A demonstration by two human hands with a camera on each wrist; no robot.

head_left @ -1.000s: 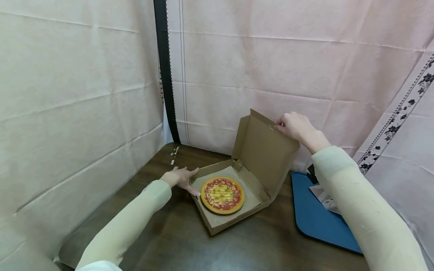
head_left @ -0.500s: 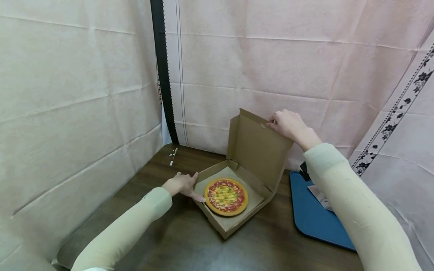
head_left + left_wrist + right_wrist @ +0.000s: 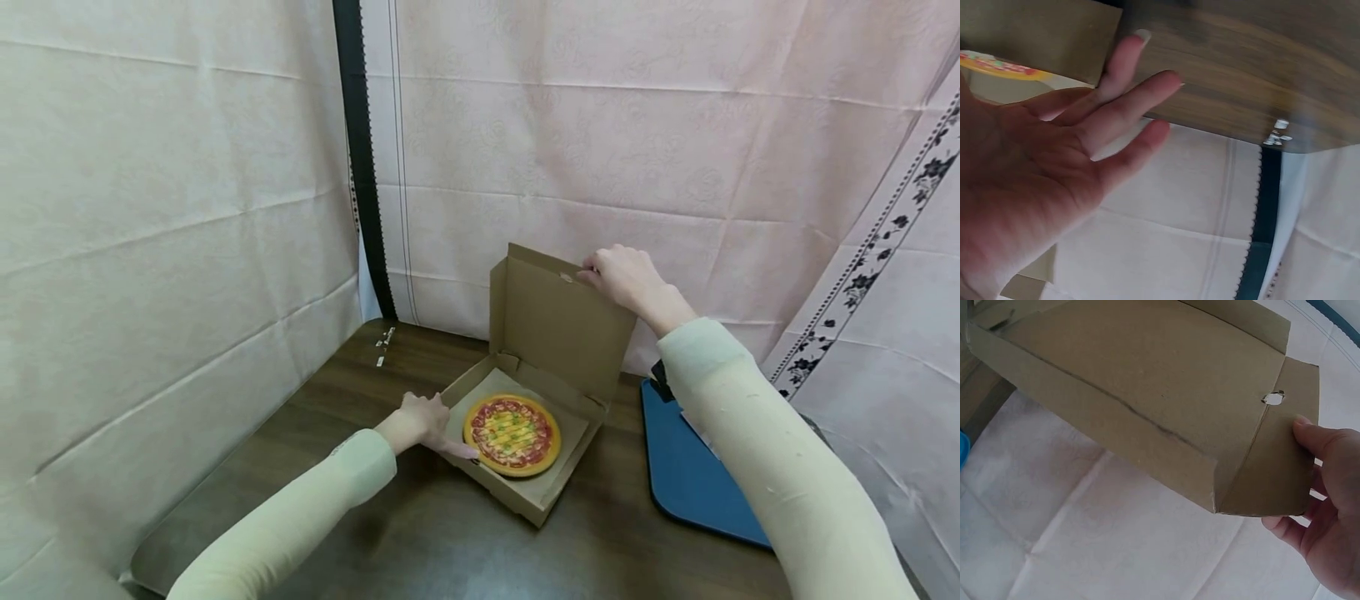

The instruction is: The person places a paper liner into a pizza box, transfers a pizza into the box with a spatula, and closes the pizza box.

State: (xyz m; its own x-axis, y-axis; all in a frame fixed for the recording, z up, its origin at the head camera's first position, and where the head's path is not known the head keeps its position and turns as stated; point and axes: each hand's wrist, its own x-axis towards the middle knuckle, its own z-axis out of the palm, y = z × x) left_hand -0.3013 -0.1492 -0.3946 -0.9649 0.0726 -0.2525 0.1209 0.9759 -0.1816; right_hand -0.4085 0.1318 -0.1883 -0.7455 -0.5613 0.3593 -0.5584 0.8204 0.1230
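A cardboard pizza box lies on the table with its lid raised. Inside, on pale paper, sits a round toy-like pizza with a yellow rim. My left hand touches the box's left side, thumb over the wall near the pizza. In the left wrist view the fingers are spread and fairly straight beside the cardboard wall. My right hand pinches the lid's top flap, thumb on the inner face and the other fingers behind, beside a small slot.
A blue tray lies right of the box, partly under my right sleeve, with a dark object at its back edge. Pale cloth hangs behind and to the left. Small white labels mark the table's far left corner.
The box has turned on the table, its front corner swinging right and its lid now facing me more. My left hand has moved right with its side; my right hand has shifted left with the lid.
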